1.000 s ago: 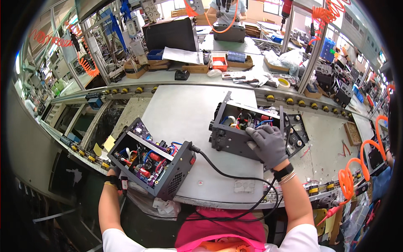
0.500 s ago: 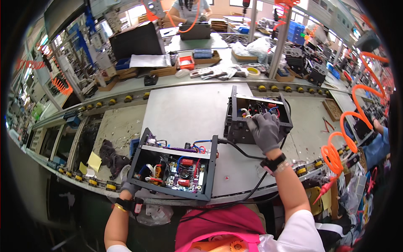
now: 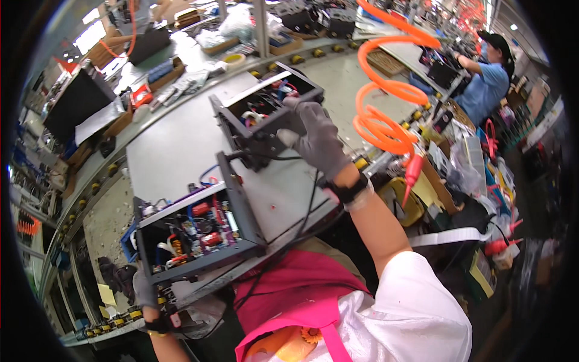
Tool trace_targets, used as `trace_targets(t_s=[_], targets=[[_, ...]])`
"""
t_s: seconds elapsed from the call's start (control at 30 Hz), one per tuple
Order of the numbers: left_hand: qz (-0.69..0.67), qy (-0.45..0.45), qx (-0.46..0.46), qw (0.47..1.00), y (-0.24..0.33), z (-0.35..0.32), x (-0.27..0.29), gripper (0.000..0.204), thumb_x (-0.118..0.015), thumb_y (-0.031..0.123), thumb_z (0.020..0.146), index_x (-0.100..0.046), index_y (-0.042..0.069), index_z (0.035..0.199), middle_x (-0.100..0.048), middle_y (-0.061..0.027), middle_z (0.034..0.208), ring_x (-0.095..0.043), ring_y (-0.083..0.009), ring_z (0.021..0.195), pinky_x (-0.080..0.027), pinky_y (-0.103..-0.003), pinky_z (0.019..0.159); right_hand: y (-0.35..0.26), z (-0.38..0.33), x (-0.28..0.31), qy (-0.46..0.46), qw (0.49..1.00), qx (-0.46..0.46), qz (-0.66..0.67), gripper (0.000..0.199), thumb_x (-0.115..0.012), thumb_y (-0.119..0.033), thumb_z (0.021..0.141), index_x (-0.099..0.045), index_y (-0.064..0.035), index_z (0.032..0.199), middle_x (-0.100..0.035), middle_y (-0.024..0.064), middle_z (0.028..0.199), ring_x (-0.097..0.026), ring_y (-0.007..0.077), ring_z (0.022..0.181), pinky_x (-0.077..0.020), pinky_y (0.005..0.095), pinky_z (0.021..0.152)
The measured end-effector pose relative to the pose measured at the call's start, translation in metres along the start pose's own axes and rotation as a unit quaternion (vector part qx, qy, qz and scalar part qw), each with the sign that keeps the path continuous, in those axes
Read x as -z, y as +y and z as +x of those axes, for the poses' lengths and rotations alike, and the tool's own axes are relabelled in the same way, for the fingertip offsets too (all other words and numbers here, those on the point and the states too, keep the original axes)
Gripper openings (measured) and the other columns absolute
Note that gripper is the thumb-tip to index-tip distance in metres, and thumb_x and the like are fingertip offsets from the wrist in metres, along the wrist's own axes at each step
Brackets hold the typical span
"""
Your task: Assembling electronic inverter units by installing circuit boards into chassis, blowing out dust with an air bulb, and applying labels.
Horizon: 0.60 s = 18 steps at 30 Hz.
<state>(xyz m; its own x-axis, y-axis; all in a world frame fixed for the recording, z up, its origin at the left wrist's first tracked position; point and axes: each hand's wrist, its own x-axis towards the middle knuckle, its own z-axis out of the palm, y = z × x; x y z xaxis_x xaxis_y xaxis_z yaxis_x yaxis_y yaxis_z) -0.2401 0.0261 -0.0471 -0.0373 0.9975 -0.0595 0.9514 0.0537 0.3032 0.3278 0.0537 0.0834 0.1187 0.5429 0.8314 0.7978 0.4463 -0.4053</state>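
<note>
My left hand (image 3: pixel 145 288), in a grey glove, is at the lower left corner of a black open-topped metal chassis (image 3: pixel 208 260); its fingers are mostly hidden there. Red and orange parts, wires and circuit boards show inside that chassis. My right hand (image 3: pixel 316 136), also gloved in grey, is raised beside a second black chassis (image 3: pixel 256 145) farther back, thumb and fingers apart with nothing visible between them. Coloured wires fill this second chassis. A black cable (image 3: pixel 310 202) hangs down below my right hand. Both units stand on a pale board (image 3: pixel 175 151).
An orange coiled hose (image 3: pixel 386 136) with a red nozzle (image 3: pixel 413 172) hangs right of my right hand. Rollers (image 3: pixel 297 59) line the bench's far side. Dark cloth (image 3: pixel 117 277) lies at the left. A co-worker in blue (image 3: pixel 482 90) is at the far right.
My right hand has come out of the far chassis and its fingers have spread. The view has swung to the right, showing more of the co-worker. My left hand stays by the near chassis.
</note>
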Motion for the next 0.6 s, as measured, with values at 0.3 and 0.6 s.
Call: trace_targets(t_s=[0.3, 0.6], targets=[[0.053, 0.206, -0.443, 0.871, 0.214, -0.057, 0.076, 0.036, -0.048, 0.033, 0.094, -0.062, 0.000, 0.098, -0.056, -0.0164, 0.089, -0.057, -0.0298, 0.088, -0.046, -0.037, 0.078, -0.046, -0.177, 0.104, 0.261, 0.855, -0.336, 0.296, 0.020, -0.049, -0.016, 0.091, -0.058, -0.0013, 0.080, -0.059, 0.0084, 0.071, -0.055, 0.0159, 0.063, -0.0475, 0.0290, 0.061], [-0.078, 0.208, -0.331, 0.917, 0.222, -0.079, 0.055, 0.019, -0.061, 0.017, 0.087, -0.059, 0.000, 0.079, -0.050, -0.0109, 0.074, -0.051, -0.0242, 0.065, -0.038, -0.034, 0.057, 0.019, -0.265, 0.193, 0.596, 0.491, -0.578, 0.265, 0.050, -0.061, -0.058, 0.083, -0.054, -0.0130, 0.102, -0.055, -0.0003, 0.083, -0.052, 0.0122, 0.069, -0.0452, 0.0275, 0.056]])
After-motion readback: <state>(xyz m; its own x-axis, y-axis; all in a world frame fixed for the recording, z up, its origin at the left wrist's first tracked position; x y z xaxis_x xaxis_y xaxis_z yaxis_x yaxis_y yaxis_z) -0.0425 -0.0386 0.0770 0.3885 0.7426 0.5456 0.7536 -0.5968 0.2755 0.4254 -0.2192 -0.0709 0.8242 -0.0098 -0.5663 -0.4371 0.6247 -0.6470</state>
